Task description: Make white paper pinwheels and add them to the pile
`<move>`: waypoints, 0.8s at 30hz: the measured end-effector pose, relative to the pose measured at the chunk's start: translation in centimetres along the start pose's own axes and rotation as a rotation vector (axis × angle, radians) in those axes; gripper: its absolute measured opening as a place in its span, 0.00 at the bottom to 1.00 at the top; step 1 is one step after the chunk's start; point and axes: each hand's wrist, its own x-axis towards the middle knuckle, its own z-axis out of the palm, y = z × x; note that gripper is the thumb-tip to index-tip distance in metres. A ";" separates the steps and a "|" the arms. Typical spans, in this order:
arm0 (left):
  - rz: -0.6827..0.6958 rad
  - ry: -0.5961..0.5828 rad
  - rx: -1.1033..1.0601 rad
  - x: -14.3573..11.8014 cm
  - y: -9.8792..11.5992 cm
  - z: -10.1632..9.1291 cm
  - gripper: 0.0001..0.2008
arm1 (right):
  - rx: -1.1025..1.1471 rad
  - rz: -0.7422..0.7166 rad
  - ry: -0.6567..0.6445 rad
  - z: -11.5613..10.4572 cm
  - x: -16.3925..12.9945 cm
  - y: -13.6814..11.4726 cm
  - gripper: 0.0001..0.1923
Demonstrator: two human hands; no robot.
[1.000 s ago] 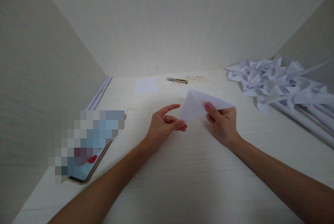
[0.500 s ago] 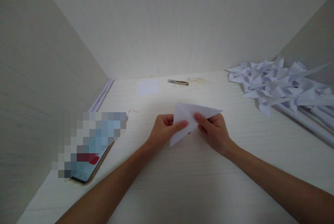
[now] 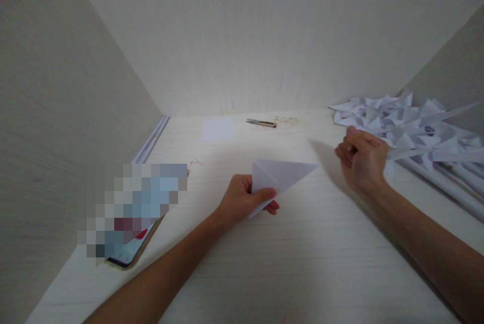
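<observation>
In the head view my left hand (image 3: 245, 198) is closed on a folded white sheet of paper (image 3: 282, 175), with the thumb on top and the fingertips showing beneath. The paper is held above the table, and its long point faces right. My right hand (image 3: 363, 160) is apart from the paper, raised to the right in a loose fist, near the pile of folded white paper pinwheels (image 3: 401, 117). Nothing shows between its curled fingers.
A flat white square of paper (image 3: 218, 129) and small thread snips (image 3: 261, 123) lie near the back wall. On the left is a phone (image 3: 130, 253), partly blurred out. White paper tubes (image 3: 151, 138) lie along the left wall, with more tubes (image 3: 442, 183) at the right.
My right hand has let go of the folded paper and moved right and up, its fingers curled. My left hand still holds the paper. The view has shifted slightly.
</observation>
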 end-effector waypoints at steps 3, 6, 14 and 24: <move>0.033 -0.009 -0.082 0.4 0.0 -0.1 0.12 | -0.387 -0.105 -0.149 0.2 1.5 0.6 0.20; 0.038 -0.046 -0.108 0.8 -0.2 -0.1 0.12 | -0.834 -0.274 -0.471 3.2 2.6 1.9 0.13; 0.054 0.020 -0.183 0.9 -0.4 -0.8 0.15 | -1.527 -0.478 -0.871 11.9 6.3 4.1 0.14; 0.130 0.148 -0.229 1.4 0.1 -1.1 0.15 | -1.519 -0.378 -0.909 13.4 6.7 4.3 0.08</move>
